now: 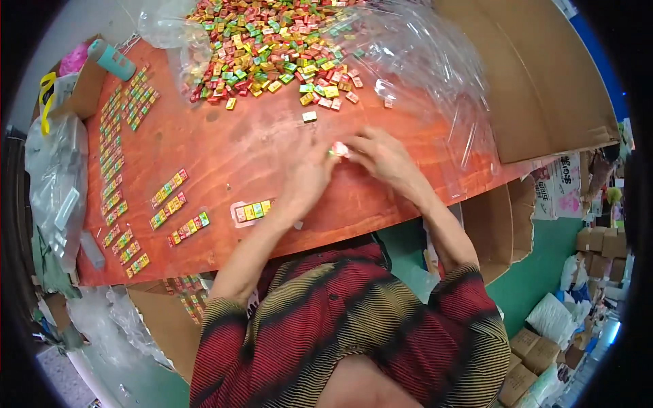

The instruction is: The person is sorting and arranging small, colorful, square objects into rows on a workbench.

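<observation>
Between my fingertips, over the middle of the red table [272,149], is a small glossy piece [339,149] in red, white and green, like the little boxes nearby. My left hand [307,175] grips it from the left, and my right hand [382,155] pinches it from the right. Both hands are slightly blurred, so whether it is one box or several I cannot tell. Just beyond my hands lies a single yellow-and-white box [309,117]. Beside my left forearm, a short row of yellow, green and red boxes [254,211] sits on clear plastic, partly hidden by the arm.
A large heap of small coloured boxes [262,47] covers the far side. Clear plastic sheeting [422,54] spreads right of it, near a big cardboard box [537,75]. Several neat box rows [169,188] lie at the left. A teal bottle [112,60] stands far left.
</observation>
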A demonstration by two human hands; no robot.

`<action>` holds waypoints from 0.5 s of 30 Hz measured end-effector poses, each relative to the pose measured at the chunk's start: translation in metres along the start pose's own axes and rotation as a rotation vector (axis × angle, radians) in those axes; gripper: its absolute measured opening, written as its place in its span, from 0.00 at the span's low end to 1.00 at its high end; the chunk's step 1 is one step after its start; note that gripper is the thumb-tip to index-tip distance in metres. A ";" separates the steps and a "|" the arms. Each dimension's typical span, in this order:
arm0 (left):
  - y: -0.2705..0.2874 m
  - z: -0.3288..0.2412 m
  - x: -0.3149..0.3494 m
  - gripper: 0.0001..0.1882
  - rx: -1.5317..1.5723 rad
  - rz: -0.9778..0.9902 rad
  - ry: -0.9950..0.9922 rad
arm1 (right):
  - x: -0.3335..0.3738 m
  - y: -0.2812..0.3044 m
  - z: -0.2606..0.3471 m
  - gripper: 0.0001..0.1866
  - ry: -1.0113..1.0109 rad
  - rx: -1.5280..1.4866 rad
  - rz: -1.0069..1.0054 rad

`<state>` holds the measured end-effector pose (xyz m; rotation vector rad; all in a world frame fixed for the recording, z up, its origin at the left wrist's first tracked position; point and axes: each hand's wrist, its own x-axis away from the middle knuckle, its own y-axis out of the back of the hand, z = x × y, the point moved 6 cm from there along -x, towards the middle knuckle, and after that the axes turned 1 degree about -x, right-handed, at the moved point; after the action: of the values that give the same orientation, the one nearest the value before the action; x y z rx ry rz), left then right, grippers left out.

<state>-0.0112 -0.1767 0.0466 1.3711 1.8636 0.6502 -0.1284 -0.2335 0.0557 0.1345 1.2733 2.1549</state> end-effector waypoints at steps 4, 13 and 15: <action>-0.045 -0.027 0.006 0.16 0.022 -0.027 -0.053 | 0.041 0.021 -0.027 0.14 -0.095 0.095 0.009; -0.059 -0.038 0.030 0.26 -0.255 -0.026 -0.303 | 0.078 0.010 -0.042 0.17 -0.192 0.076 -0.159; -0.059 -0.040 0.033 0.27 -0.291 -0.020 -0.328 | 0.077 0.010 -0.045 0.15 -0.194 0.039 -0.173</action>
<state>-0.0832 -0.1630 0.0187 1.1866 1.4591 0.6170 -0.2117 -0.2278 0.0235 0.2348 1.1715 1.9208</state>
